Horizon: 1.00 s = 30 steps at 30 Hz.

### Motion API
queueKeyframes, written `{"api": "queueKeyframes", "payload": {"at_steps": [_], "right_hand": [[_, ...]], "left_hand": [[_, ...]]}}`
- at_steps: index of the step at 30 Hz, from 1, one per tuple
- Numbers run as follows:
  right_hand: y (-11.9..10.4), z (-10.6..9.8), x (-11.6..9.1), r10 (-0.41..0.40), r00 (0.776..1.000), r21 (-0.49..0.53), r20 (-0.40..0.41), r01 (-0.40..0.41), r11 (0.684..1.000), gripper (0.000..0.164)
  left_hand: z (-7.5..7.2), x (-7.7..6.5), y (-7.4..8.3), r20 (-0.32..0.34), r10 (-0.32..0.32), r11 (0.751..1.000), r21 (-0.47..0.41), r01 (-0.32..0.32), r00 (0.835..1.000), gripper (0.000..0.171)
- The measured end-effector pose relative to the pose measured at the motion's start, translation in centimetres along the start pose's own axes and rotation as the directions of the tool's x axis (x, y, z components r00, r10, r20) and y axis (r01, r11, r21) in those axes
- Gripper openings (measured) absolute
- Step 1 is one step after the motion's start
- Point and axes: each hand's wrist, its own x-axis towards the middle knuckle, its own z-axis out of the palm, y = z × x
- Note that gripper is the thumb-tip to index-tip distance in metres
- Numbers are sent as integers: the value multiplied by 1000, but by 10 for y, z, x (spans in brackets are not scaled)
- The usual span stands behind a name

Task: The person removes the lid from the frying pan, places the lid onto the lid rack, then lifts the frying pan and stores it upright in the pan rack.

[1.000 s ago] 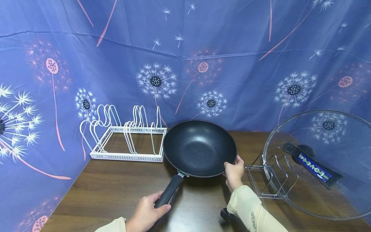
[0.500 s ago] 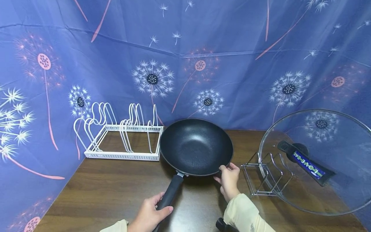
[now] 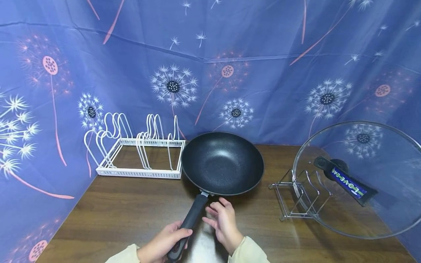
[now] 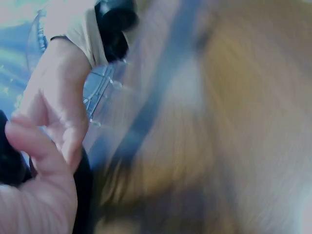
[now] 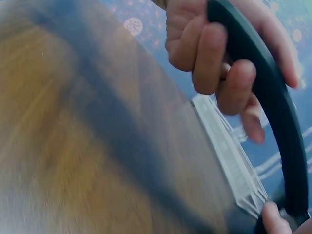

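Observation:
A black wok [image 3: 223, 164] faces up at the table's middle, its handle [image 3: 192, 215] slanting towards me. My left hand [image 3: 164, 241] grips that handle, thumb on top; its curled fingers [image 5: 234, 83] show around the handle in the right wrist view. Just right of the handle is my right hand [image 3: 225, 224], fingers apart and slightly bent, below the wok's near rim and holding nothing. In the left wrist view, the right hand [image 4: 63, 92] appears beyond the left thumb [image 4: 44, 151]. Whether the wok's base touches the table cannot be made out.
A white rack [image 3: 139, 173] with upright hoops stands left of the wok, close to its rim. To the right, a chrome wire stand [image 3: 300, 215] holds a large glass lid [image 3: 388, 204] with a black handle, leaning. Blue dandelion-print cloth [image 3: 210, 33] hangs behind the wooden table [image 3: 131, 204].
My right hand has let go of the wok's right rim and moved left, down beside the handle. My left hand still grips the handle, and the wok has hardly moved.

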Motion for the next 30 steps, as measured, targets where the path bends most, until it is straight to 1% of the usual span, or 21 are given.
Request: {"api": "queueKeyframes", "payload": {"at_steps": [1,2,3,5,7,9,11,13,15,17,18,20,22,25,27,30], "right_hand": [[1,4,0,8,1000,8,22,-8,1000,67],[2,9,-1,16,999,16,43,-16,1000,66],[3,13,-1,24,998,21,63,-25,999,66],[4,20,-1,41,994,22,104,-43,999,64],[4,27,1,55,991,2,123,-56,998,59],[3,31,3,69,990,-39,126,-65,997,54],[4,35,6,86,989,-67,122,-79,995,43],[5,38,9,100,989,-82,110,-92,992,34],[5,40,12,108,989,-67,103,-101,993,29],[6,41,14,115,989,-40,90,-112,993,28],[6,42,16,116,990,-29,77,-114,993,31],[7,42,18,120,991,-8,55,-120,993,36],[7,42,20,129,991,3,37,-129,992,39],[6,43,20,152,988,22,23,-153,988,37],[5,43,19,173,984,46,26,-175,984,35],[3,43,17,218,975,88,35,-220,971,28]], "left_hand": [[0,-1,1,42,-59,995,-76,62,997,19],[-1,-1,2,86,-95,987,-125,106,992,14],[-2,-1,3,127,-115,978,-161,135,985,10],[-2,0,4,164,-133,968,-192,164,977,7],[-2,2,5,159,-143,965,-198,173,977,6],[-2,4,5,152,-146,966,-190,174,978,5],[-2,6,4,142,-141,971,-173,165,980,7],[-2,7,3,148,-114,979,-154,137,982,13],[-2,8,2,161,-81,985,-137,103,984,17],[0,9,1,156,-64,989,-120,83,986,19],[2,9,1,153,-61,991,-111,79,986,18],[5,10,1,131,-67,993,-90,79,989,17],[9,10,2,92,-79,995,-60,85,993,17],[15,11,1,30,-94,995,-25,95,995,17],[19,12,1,-7,-105,994,-18,105,994,18],[21,13,0,-28,-110,994,-19,110,994,18]]}}
